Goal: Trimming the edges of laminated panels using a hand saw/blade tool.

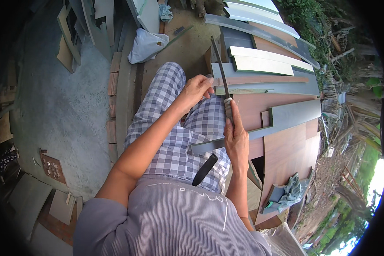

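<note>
My right hand is closed around the handle of a long, narrow, dark-bladed knife, its grip wrapped in pale cord or tape. The blade points away from me and crosses over the near ends of several boards. My left hand has its fingers bent and pinched at the left end of a thin reddish-brown strip, which lies across a grey board. The contact between fingertips and strip is partly hidden. Below the strip is a wide brown panel.
White strips and a long grey strip lie farther up the stack. A notched grey board reaches toward my lap. A blue-grey cloth rests lower right. Left are a white sack, brick edging and leaning panels.
</note>
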Demonstrator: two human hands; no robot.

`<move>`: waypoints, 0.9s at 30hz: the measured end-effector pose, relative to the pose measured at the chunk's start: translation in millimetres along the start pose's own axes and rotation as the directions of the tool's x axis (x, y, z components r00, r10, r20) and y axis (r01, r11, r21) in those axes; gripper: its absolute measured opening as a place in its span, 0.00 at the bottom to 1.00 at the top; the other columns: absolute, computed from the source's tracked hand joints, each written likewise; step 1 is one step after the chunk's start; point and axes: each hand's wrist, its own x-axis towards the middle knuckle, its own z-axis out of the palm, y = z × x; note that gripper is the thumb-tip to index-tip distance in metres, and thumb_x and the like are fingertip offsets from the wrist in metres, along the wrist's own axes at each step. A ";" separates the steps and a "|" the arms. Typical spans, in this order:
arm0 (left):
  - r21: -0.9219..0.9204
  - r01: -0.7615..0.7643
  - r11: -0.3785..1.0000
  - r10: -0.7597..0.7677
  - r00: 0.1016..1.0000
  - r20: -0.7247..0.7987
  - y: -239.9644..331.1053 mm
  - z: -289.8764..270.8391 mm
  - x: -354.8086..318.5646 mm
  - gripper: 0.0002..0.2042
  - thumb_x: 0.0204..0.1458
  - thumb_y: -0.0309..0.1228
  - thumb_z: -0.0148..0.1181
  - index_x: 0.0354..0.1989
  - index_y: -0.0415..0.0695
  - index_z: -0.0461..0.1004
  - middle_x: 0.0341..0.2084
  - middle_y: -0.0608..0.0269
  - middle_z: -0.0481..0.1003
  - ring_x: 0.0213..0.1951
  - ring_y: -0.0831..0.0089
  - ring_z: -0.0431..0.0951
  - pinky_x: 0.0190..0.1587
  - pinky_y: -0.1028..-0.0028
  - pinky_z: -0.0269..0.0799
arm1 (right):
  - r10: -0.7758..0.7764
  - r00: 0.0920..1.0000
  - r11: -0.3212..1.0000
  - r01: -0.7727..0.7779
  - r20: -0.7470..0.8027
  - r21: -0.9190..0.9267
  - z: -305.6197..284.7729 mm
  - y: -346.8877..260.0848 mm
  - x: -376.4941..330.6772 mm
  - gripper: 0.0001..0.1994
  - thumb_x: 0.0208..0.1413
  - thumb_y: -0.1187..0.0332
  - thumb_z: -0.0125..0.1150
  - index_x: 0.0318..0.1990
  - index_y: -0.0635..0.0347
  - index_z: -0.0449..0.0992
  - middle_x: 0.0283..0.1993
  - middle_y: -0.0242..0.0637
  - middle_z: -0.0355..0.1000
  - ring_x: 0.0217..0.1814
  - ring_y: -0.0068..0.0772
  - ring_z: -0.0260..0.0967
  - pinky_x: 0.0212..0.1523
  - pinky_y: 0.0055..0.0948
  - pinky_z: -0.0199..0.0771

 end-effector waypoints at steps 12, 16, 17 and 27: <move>0.208 -0.229 0.951 0.255 0.961 -0.108 -9.0 6.1 -0.8 0.14 0.61 0.36 0.56 0.45 0.37 0.69 0.30 0.62 0.77 0.28 0.79 0.72 0.33 0.77 0.70 | -0.015 0.999 1.000 0.016 0.032 -0.012 7.4 -3.5 -1.3 0.26 0.63 0.74 0.48 0.68 0.43 0.59 0.56 0.43 0.73 0.41 0.48 0.78 0.40 0.43 0.74; 0.336 -0.324 0.884 0.386 0.912 -0.137 -6.1 4.8 -6.2 0.12 0.58 0.32 0.58 0.45 0.38 0.70 0.28 0.61 0.76 0.27 0.77 0.73 0.32 0.74 0.70 | -0.033 0.999 0.999 0.034 0.014 -0.032 7.9 1.3 -5.6 0.26 0.63 0.74 0.48 0.68 0.43 0.60 0.55 0.45 0.73 0.41 0.48 0.78 0.39 0.42 0.74; 0.338 -0.327 0.882 0.391 0.910 -0.138 -5.1 5.3 -6.7 0.12 0.58 0.32 0.58 0.45 0.38 0.70 0.28 0.61 0.76 0.27 0.77 0.73 0.32 0.74 0.70 | -0.093 0.996 0.994 0.093 -0.001 -0.064 8.7 3.8 -4.8 0.26 0.63 0.74 0.48 0.67 0.43 0.60 0.55 0.45 0.73 0.41 0.49 0.78 0.38 0.42 0.74; 0.601 -0.442 0.666 0.590 0.805 -0.062 -2.7 7.6 -11.6 0.11 0.56 0.28 0.58 0.44 0.37 0.68 0.32 0.49 0.75 0.35 0.50 0.76 0.38 0.60 0.71 | -0.057 0.998 0.990 0.057 0.006 -0.132 4.5 -1.5 -5.8 0.26 0.62 0.75 0.48 0.68 0.43 0.60 0.47 0.45 0.77 0.34 0.48 0.76 0.34 0.44 0.71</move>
